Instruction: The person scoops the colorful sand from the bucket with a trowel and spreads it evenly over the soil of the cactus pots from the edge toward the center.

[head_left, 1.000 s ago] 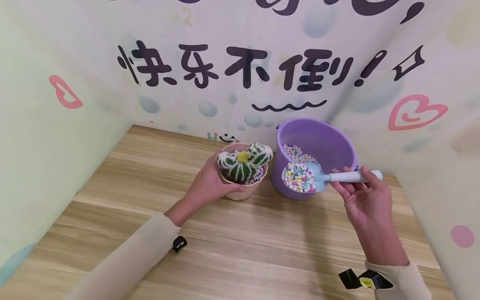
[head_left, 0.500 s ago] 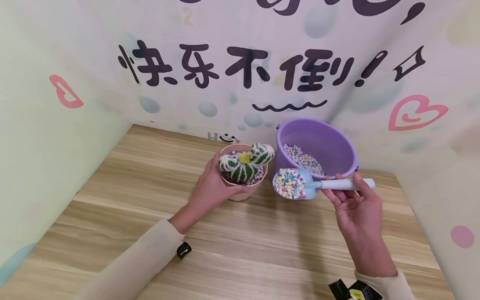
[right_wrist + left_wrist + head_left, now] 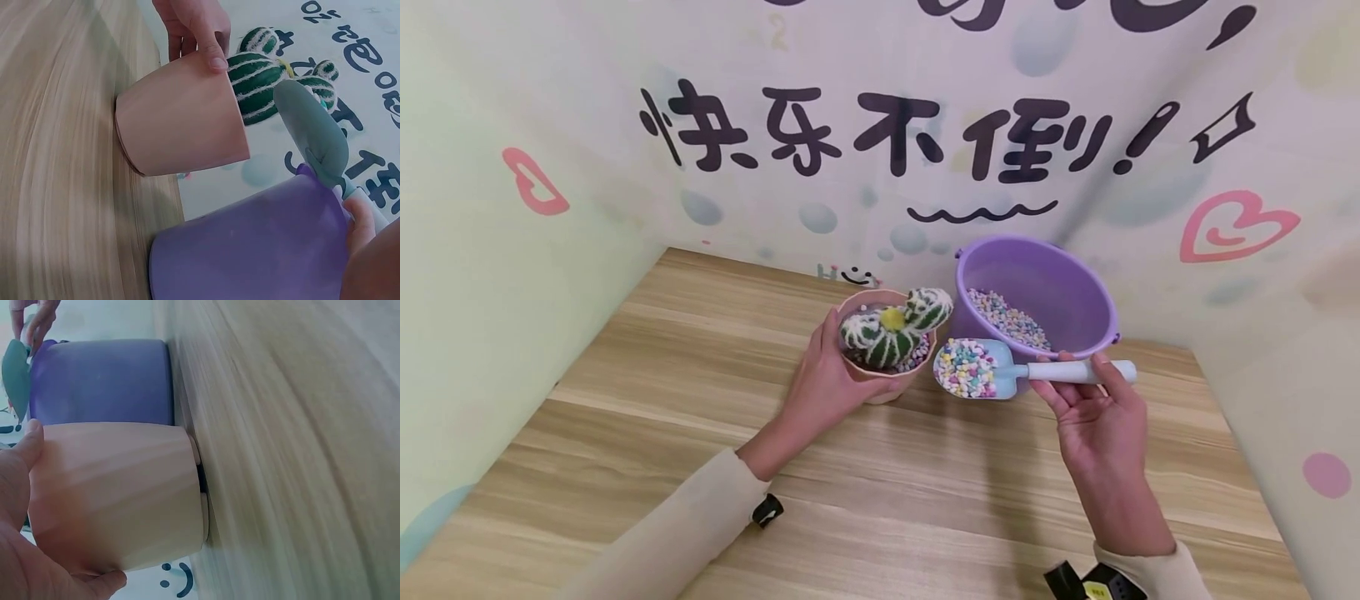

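Right hand (image 3: 1101, 429): fingers pinch the scoop handle, thumb above, the others beneath.
Left hand (image 3: 827, 375): fingers wrap the pot near its rim; tips on the far side hidden in the head view.
Scoop (image 3: 1004, 383): left of the right fingers, held above the counter (image 3: 880, 517), loaded with pellets (image 3: 964, 368).
Pot (image 3: 904, 385): within the left fingers, on the counter; cannot tell whether its base sits fully flat.
Cactus (image 3: 887, 342): in the pot, right of the left fingers; pellets around it partly covered.
Bucket (image 3: 1060, 283): beyond the right fingers, more pellets inside.
Spill risk: heaped load could roll off if the pinch twists or the blade knocks rim or cactus.
Unclear: blade-to-rim contact; scoop load hidden in the right wrist view; top lettering cut off.
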`<state>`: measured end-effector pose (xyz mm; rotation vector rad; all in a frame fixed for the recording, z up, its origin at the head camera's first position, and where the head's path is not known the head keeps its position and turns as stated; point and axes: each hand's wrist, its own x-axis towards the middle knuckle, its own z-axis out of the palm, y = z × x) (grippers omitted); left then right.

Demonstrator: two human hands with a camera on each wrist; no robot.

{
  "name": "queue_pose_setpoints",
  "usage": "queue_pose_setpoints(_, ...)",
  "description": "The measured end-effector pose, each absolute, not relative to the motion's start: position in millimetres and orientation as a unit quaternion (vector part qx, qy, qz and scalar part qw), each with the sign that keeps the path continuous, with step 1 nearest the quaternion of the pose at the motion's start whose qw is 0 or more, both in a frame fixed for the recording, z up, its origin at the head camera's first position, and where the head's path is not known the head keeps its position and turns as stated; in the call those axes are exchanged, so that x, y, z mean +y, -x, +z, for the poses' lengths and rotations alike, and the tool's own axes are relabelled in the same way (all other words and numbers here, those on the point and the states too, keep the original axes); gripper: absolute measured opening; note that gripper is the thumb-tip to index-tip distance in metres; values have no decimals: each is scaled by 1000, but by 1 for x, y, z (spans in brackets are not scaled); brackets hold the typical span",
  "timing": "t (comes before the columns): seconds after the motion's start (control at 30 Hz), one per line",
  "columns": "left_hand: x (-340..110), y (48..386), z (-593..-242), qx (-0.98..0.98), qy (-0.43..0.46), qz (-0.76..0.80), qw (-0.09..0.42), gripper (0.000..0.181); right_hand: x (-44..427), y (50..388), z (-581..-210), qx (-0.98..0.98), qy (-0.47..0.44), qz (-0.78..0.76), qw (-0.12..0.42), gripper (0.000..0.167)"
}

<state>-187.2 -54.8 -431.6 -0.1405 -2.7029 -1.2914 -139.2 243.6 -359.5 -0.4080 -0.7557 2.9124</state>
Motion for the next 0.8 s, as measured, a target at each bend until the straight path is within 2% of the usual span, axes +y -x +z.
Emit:
queue_pose_setpoints(0.13,-60,188,-433,-896,60,-438,43,131,241,139,-359,-248,146,956,61,27)
queue_pose_setpoints(0.27,-70,198,-435,-871,110,-478,8,130,237,138,-359,-243,147,956,69,25)
queue_pose_setpoints(0.5,-78,222,-441,-788,252,-562,18,117,230,137,-361,-253,150,952,81,20)
queue_pose_setpoints(0.8,-80,214,-440,-834,181,-521,-6,127,217,137,-363,-287,133,942,114,18)
